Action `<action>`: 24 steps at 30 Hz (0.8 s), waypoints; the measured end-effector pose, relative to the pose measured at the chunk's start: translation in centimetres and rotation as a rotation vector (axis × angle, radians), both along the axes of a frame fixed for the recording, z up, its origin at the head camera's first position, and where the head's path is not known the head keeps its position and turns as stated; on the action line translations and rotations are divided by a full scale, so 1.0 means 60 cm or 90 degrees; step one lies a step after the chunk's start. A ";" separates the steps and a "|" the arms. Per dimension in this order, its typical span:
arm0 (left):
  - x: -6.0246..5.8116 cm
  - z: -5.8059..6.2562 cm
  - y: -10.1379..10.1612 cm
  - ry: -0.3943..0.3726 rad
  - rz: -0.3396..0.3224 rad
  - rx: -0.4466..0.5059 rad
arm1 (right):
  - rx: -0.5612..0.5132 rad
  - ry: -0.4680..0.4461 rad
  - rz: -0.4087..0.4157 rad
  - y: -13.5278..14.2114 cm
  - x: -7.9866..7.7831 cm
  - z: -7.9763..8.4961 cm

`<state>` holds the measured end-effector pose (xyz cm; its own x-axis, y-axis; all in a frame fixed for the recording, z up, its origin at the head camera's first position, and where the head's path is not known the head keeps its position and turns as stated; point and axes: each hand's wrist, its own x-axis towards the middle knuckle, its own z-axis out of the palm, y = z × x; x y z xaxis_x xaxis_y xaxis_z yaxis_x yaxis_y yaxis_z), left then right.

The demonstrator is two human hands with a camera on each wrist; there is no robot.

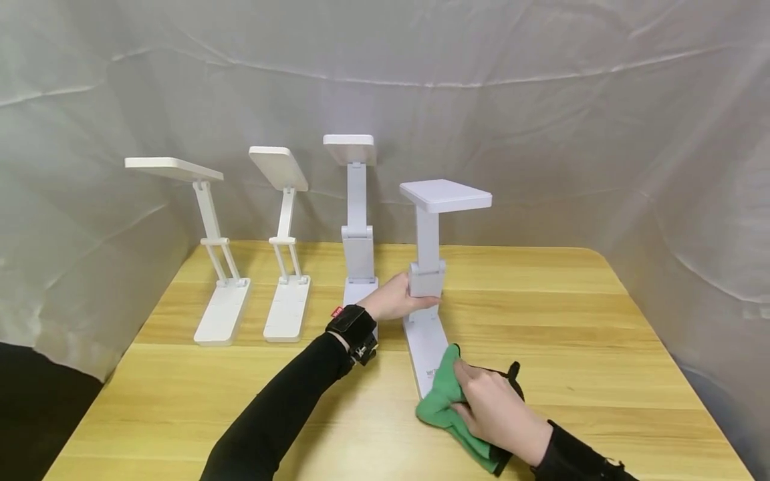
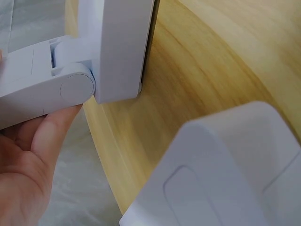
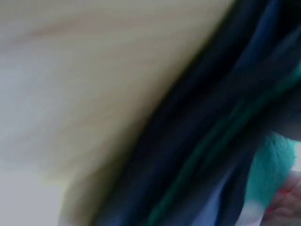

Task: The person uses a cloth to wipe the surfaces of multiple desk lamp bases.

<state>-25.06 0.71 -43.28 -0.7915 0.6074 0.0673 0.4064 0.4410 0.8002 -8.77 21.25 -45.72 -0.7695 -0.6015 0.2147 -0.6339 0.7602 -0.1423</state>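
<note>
Rightmost of the white folding desk lamps is one [image 1: 428, 240] with its head bent to the right. My left hand [image 1: 394, 298] grips its lower arm just above the base. In the left wrist view the fingers of that hand [image 2: 28, 174] curl round the arm beside the hinge [image 2: 77, 87]. My right hand [image 1: 496, 407] pinches a green cloth [image 1: 446, 387] with dark edging against the front end of the lamp's base [image 1: 426, 344], covering part of it. The right wrist view is blurred; the cloth's dark folds [image 3: 188, 141] fill much of it.
Left of the held lamp stand three more white lamps: one [image 1: 357, 200] close behind my left wrist, another [image 1: 287, 307], and a third [image 1: 221, 310] farthest left. All are on a wooden table [image 1: 571, 321], with grey fabric [image 1: 541, 133] hanging behind it.
</note>
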 end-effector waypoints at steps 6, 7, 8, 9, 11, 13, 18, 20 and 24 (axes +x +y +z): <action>0.000 0.000 -0.005 0.017 -0.009 -0.003 | 0.047 0.012 0.010 -0.015 -0.014 0.004; 0.001 -0.001 -0.004 0.017 -0.008 -0.002 | 0.045 0.000 0.012 -0.011 -0.013 0.006; 0.001 -0.001 -0.003 0.014 -0.008 0.000 | 0.039 -0.008 0.013 -0.007 -0.010 0.007; 0.001 -0.001 -0.002 0.010 -0.006 0.002 | 0.031 -0.012 0.014 -0.003 -0.007 0.007; 0.002 0.000 -0.005 0.005 0.000 0.006 | 0.020 0.005 0.027 0.001 0.000 0.005; 0.002 0.000 -0.007 0.002 0.002 0.008 | 0.027 0.052 0.054 0.003 0.008 -0.001; 0.000 -0.006 -0.005 0.010 -0.008 0.007 | 0.080 0.143 0.154 -0.008 0.010 -0.010; -0.001 -0.007 -0.003 0.012 -0.013 0.009 | 0.092 0.124 0.178 -0.017 0.000 -0.009; -0.003 -0.006 -0.004 0.021 -0.021 0.011 | 0.113 0.071 0.200 -0.036 -0.029 -0.004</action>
